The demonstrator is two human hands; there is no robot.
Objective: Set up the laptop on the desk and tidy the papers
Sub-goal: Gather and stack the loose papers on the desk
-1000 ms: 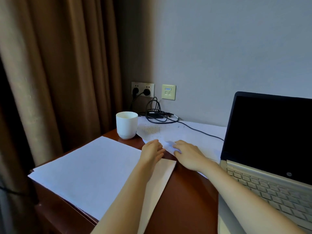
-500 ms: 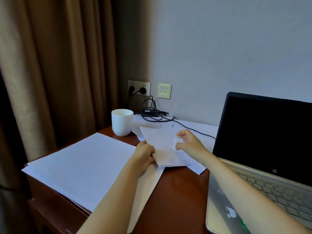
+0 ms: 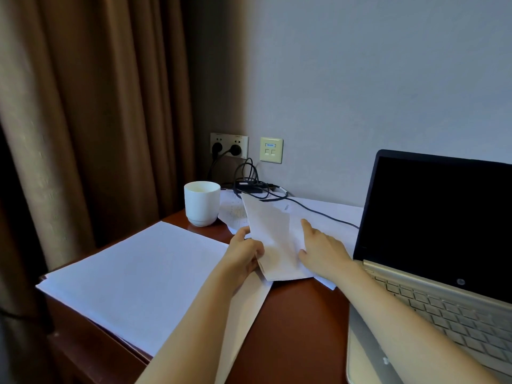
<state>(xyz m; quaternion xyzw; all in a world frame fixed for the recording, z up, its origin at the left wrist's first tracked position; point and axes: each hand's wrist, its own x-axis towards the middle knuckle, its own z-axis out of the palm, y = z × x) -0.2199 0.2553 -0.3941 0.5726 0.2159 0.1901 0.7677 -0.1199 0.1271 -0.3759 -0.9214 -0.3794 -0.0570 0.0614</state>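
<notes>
An open silver laptop (image 3: 432, 273) with a dark screen stands on the right of the brown desk (image 3: 293, 322). A stack of white papers (image 3: 138, 275) lies on the desk's left part. My left hand (image 3: 243, 254) grips the lower left edge of a loose sheet (image 3: 271, 234) that is lifted and tilted up off the desk. My right hand (image 3: 321, 250) rests on that sheet's right side with its fingers spread. More loose sheets (image 3: 327, 214) lie flat behind, under the black cable (image 3: 313, 210).
A white cup (image 3: 201, 202) stands at the back beside the loose sheets. A coiled power adapter and cable (image 3: 253, 185) lie by the wall sockets (image 3: 229, 145). A brown curtain (image 3: 83, 120) hangs along the desk's left edge.
The loose sheet has been lifted off the desk and raised further at its far end. My left hand took hold of its edge; my right hand opened and now lies flat on it.
</notes>
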